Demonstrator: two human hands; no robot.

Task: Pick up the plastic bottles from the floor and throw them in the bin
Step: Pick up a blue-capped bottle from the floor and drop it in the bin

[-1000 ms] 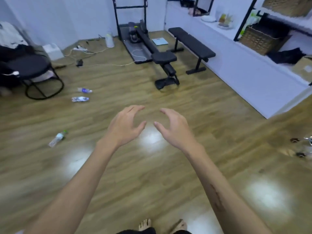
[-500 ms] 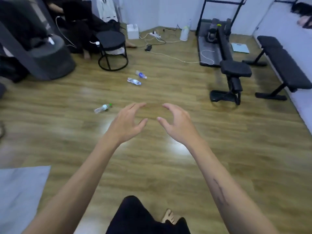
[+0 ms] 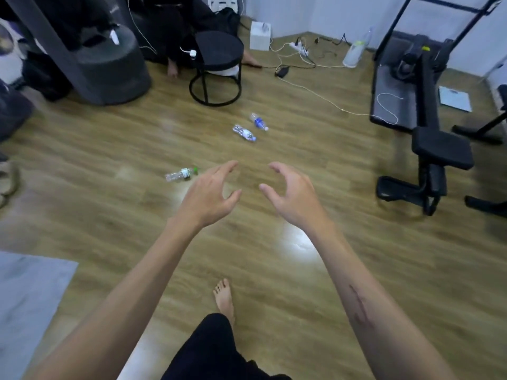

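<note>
Three clear plastic bottles lie on the wooden floor. A green-capped bottle (image 3: 181,174) is just left of my left hand. Farther off lie a crushed bottle (image 3: 244,133) and a blue-labelled bottle (image 3: 258,122), side by side. My left hand (image 3: 210,196) and my right hand (image 3: 290,194) are held out in front of me above the floor, fingers loosely curved, holding nothing. No bin shows in this view.
A round black stool (image 3: 218,64) stands beyond the bottles, with a seated person's feet (image 3: 172,69) behind it. A cable (image 3: 329,102) runs across the floor. Black exercise machines (image 3: 428,133) fill the right side. A grey mat (image 3: 24,303) lies at the lower left.
The view has swung left and moved forward, so the bottles are nearer and more central. My hands stay out in front, empty, now slightly wider apart. One bare foot has stepped forward.
</note>
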